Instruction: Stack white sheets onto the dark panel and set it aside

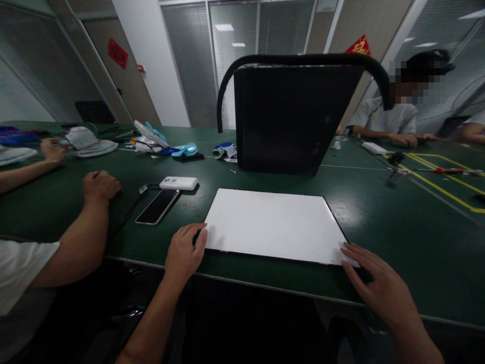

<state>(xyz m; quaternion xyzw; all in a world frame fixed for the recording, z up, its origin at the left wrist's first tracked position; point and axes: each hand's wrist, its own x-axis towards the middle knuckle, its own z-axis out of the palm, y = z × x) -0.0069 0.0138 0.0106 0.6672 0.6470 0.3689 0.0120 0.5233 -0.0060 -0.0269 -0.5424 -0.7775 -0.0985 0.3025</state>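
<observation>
A flat white panel [271, 225] with a thin dark rim lies on the green table [409, 237] in front of me. My left hand [184, 253] rests at its near left corner, fingers curled loosely against the edge, thumb touching the panel. My right hand [375, 280] lies at the near right corner with fingers spread, fingertips touching the panel's edge. Neither hand has the panel lifted.
A black upright panel [291, 121] with a curved black arm stands behind the white one. A phone [158, 206] and a white power bank [179, 183] lie to the left. A co-worker's fist [99, 186] rests at left; another person sits far right. Fan parts lie at the back left.
</observation>
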